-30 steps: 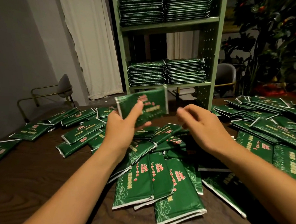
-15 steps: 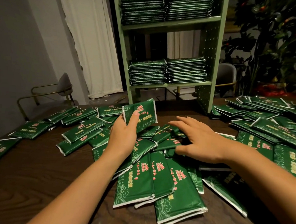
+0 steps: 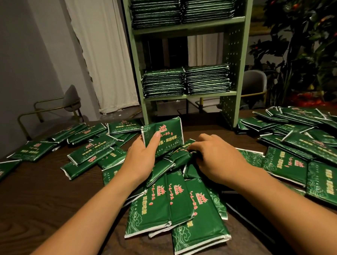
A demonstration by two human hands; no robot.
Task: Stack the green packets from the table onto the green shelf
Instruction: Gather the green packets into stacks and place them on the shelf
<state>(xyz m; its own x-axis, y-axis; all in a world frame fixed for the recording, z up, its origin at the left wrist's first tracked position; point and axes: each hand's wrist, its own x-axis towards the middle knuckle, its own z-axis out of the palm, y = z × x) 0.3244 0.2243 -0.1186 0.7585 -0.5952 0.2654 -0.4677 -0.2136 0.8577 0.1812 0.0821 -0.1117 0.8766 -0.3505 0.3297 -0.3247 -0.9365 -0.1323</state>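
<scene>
Standing at the back of the brown table (image 3: 33, 198) is the green shelf (image 3: 233, 58), with neat piles of packets on its boards. Loose green packets (image 3: 290, 167) lie all over the table. The left hand (image 3: 140, 161) holds one packet (image 3: 166, 136) tilted up, thumb on its front. The right hand (image 3: 218, 159) curls its fingers around another packet (image 3: 178, 157) in the heap.

Two bare forearms are showing, no sleeves reaching into view. The left hand (image 3: 142, 157) and right hand (image 3: 218, 159) are wearing no gloves, rings or watch.
</scene>
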